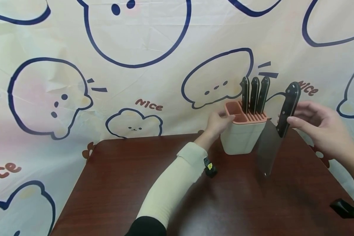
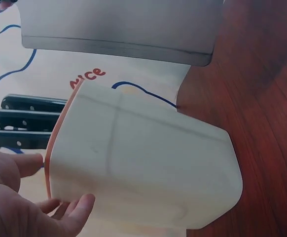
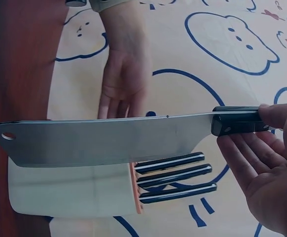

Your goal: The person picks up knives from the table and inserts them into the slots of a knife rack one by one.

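- Head view: one knife block [image 1: 242, 139] stood on the brown table [image 1: 135, 190], three knives [image 1: 254, 95] slotted in it, one cleaver [image 1: 275, 137] hung blade-down just right of it. Left hand [image 1: 218, 124] reached forward, fingers curled on the block's rim. Right hand [image 1: 321, 127] pinched the cleaver's black handle.
- Left wrist view: left hand [image 2: 20, 197] wrapped round the block [image 2: 143, 168], thumb at its pink rim; three handles [image 2: 27, 121] beside; cleaver blade [image 2: 119, 27] above.
- Right wrist view: right hand [image 3: 267, 163] grasped the cleaver [image 3: 109, 140] at its handle, thumb on top, fingers under; block [image 3: 69, 190] and three handles [image 3: 175, 177] beyond.
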A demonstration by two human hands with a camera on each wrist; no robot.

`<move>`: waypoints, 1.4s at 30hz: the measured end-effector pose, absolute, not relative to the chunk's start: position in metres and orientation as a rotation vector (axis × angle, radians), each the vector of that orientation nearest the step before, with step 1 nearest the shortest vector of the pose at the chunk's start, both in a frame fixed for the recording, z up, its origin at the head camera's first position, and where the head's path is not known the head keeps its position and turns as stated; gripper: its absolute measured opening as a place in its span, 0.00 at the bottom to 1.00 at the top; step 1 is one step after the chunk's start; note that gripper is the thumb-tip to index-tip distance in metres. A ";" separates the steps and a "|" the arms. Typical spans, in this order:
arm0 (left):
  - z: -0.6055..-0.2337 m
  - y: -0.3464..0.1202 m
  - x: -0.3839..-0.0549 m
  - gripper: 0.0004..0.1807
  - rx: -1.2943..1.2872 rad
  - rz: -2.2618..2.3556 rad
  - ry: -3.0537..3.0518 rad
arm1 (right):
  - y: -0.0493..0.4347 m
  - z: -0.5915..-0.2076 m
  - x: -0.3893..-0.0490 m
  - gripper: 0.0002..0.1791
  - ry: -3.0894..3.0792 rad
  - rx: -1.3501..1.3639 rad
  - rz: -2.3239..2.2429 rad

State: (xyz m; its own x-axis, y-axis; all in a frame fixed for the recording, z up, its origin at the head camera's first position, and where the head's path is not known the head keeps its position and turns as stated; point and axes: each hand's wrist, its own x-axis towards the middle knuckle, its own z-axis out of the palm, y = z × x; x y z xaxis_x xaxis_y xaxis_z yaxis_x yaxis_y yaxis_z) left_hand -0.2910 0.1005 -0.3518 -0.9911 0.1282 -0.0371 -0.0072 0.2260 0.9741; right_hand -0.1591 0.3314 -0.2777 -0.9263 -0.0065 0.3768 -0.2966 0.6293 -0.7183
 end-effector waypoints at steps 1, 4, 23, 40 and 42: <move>-0.352 0.102 -0.291 0.25 0.111 1.888 2.377 | 0.333 -0.277 -0.159 0.17 -2.514 0.242 1.197; -0.352 0.106 -0.291 0.25 0.077 1.880 2.400 | 0.337 -0.274 -0.157 0.18 -2.524 0.206 1.163; -0.354 0.110 -0.290 0.23 0.087 1.901 2.411 | 0.355 -0.240 -0.167 0.24 -2.374 0.353 1.310; -0.352 0.109 -0.289 0.25 0.057 1.886 2.414 | 0.373 -0.202 -0.201 0.25 -2.200 0.487 1.295; -0.353 0.109 -0.289 0.24 0.067 1.895 2.410 | 0.374 -0.199 -0.204 0.25 -2.193 0.492 1.294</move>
